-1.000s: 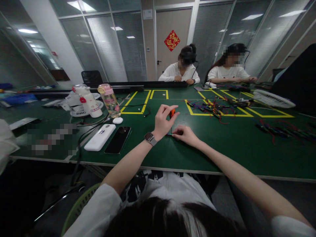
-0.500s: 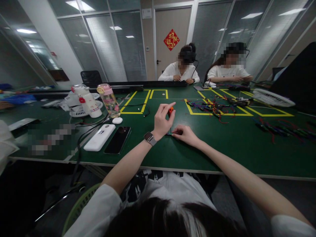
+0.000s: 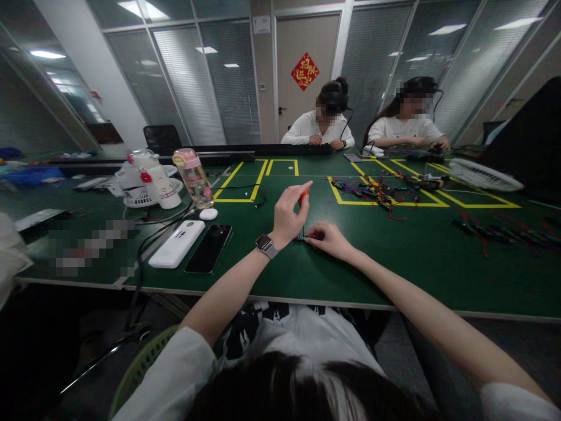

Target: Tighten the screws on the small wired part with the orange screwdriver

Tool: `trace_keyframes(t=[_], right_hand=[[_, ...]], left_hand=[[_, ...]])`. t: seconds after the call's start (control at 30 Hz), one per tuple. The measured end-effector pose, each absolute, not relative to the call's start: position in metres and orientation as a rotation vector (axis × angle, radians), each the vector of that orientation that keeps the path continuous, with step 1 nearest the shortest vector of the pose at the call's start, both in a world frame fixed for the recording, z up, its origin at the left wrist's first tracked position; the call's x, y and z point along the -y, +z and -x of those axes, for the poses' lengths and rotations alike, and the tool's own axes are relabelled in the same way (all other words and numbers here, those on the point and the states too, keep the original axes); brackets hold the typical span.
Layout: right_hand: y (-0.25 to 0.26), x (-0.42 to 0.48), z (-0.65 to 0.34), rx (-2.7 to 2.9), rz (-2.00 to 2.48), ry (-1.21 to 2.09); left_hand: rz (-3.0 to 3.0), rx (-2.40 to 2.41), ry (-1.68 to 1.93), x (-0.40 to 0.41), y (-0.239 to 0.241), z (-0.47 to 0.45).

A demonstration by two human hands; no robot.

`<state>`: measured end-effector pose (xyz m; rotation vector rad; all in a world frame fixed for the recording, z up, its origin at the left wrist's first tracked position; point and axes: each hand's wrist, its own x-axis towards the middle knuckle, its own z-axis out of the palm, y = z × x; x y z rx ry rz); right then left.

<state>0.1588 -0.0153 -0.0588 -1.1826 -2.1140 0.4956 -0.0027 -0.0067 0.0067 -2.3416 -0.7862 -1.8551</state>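
In the head view, my left hand [image 3: 289,215] is closed round the orange handle of a screwdriver [image 3: 304,196], which stands upright. Its thin dark shaft runs down to a small green circuit board [image 3: 300,238] on the table. With thumb and fingers pinched together, my right hand [image 3: 329,240] grips the right end of that board and rests low on the tabletop. Most of the handle is behind my left fingers. The board is small, and whatever the screwdriver's tip touches cannot be made out.
Left of my hands lie a black phone [image 3: 209,249], a white power bank [image 3: 177,244] and a white case [image 3: 208,214]. A pink-lidded bottle [image 3: 193,181] stands behind them. Tangled wired boards [image 3: 379,190] lie on the right. Two people sit across the green table [image 3: 272,280].
My left fingers have shifted slightly round the screwdriver handle, while my right hand stays at the board. Across the table, the hands of the person on the right have moved.
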Motion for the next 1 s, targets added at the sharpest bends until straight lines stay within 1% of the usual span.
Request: trace_keyframes(t=[0.23,0.53,0.87,1.0], right_hand=[[-0.0573,0.0154,-0.1583,2.114,1.194,0.489],[-0.0592,0.0138,-0.1597,2.117,1.175,0.485],[-0.0578,0.0149,-0.1592,2.135,1.186,0.469],[-0.0581,0.0146,-0.1592,2.134,1.171,0.468]], left_hand=[[2.218,0.877,-1.867,0.0058,0.0057,0.0017],[2.406,0.851,-1.867,0.0070,0.0057,0.0027],[2.282,0.918,-1.819,0.0049,0.0050,0.0022],[2.316,0.904,-1.827,0.0069,0.0054,0.0025]])
